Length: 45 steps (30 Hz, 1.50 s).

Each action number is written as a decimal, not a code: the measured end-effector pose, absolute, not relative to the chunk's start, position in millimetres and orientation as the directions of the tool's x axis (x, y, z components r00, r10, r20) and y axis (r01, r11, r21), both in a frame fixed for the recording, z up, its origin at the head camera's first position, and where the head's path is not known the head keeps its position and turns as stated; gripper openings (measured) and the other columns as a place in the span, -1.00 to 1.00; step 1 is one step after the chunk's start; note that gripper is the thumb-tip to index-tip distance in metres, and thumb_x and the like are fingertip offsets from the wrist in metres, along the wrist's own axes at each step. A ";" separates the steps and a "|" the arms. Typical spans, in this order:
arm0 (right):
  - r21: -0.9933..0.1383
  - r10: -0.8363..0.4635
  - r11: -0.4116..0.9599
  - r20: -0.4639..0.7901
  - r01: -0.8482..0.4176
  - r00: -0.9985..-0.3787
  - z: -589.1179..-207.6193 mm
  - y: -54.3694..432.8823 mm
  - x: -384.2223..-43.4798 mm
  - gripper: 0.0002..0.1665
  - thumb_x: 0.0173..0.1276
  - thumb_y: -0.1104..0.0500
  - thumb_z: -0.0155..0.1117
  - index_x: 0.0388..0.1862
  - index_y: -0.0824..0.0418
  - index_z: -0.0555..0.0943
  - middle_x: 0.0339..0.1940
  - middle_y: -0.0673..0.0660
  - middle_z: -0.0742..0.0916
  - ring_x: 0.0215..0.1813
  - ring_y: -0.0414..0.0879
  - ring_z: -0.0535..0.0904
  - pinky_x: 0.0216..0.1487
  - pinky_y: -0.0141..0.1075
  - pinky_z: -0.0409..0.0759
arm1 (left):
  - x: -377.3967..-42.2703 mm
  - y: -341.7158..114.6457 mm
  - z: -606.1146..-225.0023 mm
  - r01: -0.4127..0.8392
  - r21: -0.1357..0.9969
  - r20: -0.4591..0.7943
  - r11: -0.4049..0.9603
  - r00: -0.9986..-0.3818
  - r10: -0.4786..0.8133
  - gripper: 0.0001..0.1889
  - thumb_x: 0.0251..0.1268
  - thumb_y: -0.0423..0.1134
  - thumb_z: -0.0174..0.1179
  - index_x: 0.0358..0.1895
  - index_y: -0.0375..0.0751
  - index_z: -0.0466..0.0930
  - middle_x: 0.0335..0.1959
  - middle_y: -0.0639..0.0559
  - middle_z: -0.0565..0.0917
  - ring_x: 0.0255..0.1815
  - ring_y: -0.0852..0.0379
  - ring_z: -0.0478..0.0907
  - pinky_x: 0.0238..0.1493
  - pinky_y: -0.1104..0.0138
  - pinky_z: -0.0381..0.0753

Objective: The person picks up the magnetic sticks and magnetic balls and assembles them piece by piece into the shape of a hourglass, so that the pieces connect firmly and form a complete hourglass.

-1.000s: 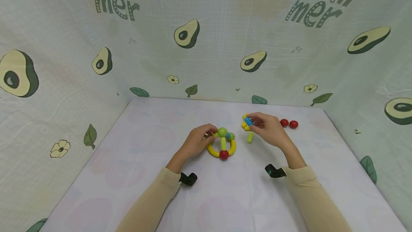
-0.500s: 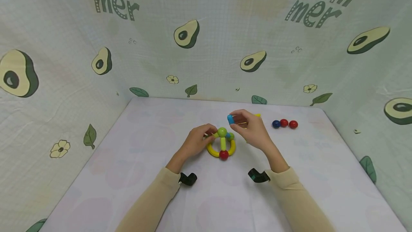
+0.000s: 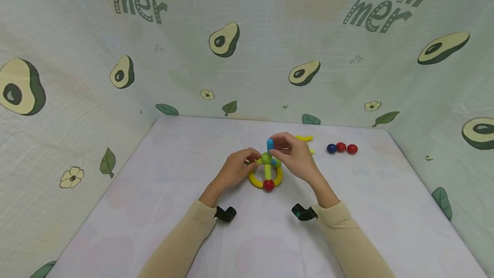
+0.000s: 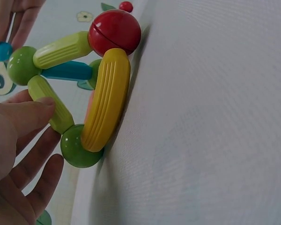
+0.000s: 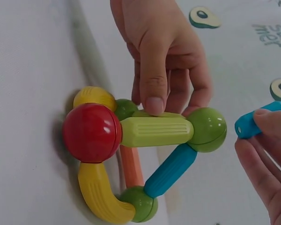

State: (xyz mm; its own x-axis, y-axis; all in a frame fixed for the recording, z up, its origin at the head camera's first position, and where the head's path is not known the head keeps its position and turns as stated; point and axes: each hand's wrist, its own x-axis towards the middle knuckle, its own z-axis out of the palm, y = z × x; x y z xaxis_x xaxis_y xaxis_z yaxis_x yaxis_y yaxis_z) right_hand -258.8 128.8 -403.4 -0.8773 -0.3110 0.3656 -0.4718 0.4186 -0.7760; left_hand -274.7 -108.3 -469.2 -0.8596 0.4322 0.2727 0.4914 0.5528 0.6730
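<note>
- Blue stick (image 3: 270,144), held almost upright by the right hand (image 3: 295,153); thumb and fingertips pinch its side, apparently to leave its lower end free.
- Just beneath is the top green ball (image 5: 208,130); from the right side I see a narrow gap, so the two are not touching.
- The left hand (image 3: 235,167) pinches a light green rod (image 4: 51,105) of the ball-and-rod frame (image 3: 268,172), probably to steady it.
- That frame sits mid-table in front of the person, yellow curved rods (image 4: 107,101) and a red ball (image 4: 114,33) at its base.
- Off to the right, a navy ball (image 3: 331,149) and two red balls (image 3: 341,147) lie in a row, perhaps kept within reach. Behind the right hand, a loose yellow piece (image 3: 304,138) is partly hidden.
- The edges of the white table (image 3: 185,140) are well apart from both hands; the tightest space is between them, above the frame.
</note>
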 end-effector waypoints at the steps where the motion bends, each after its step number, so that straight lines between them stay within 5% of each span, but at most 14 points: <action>1: -0.777 -0.311 0.415 0.367 -0.473 -0.877 -403.5 128.2 -259.0 -0.55 0.43 0.29 0.48 0.26 0.18 0.62 0.08 0.16 0.79 0.07 0.05 0.78 0.13 -0.22 0.75 | -274.9 -108.5 -469.2 0.492 0.673 0.274 0.552 -0.859 0.432 -0.78 0.55 -0.27 0.31 0.15 -0.04 0.64 0.09 0.10 0.76 0.08 0.17 0.70 0.17 0.28 0.70; 30: -0.740 -0.340 0.430 0.397 -0.517 -0.852 -411.1 127.2 -262.6 -0.60 0.46 0.29 0.45 0.22 0.15 0.62 -0.02 0.15 0.82 -0.02 0.02 0.80 0.07 -0.17 0.78 | -273.1 -108.6 -464.9 0.481 0.682 0.261 0.551 -0.864 0.431 -0.79 0.57 -0.24 0.29 0.15 -0.05 0.65 0.10 0.10 0.76 0.09 0.13 0.69 0.17 0.23 0.70; 45: -0.711 -0.335 0.454 0.422 -0.537 -0.842 -412.5 126.4 -263.2 -0.58 0.46 0.29 0.45 0.26 0.14 0.64 -0.01 0.14 0.81 -0.02 0.02 0.80 0.07 -0.10 0.79 | -269.0 -100.2 -446.7 0.549 0.694 0.469 0.465 -0.835 0.287 -0.66 0.51 -0.20 0.36 0.26 -0.08 0.59 0.08 0.02 0.78 0.05 0.16 0.71 0.08 0.30 0.75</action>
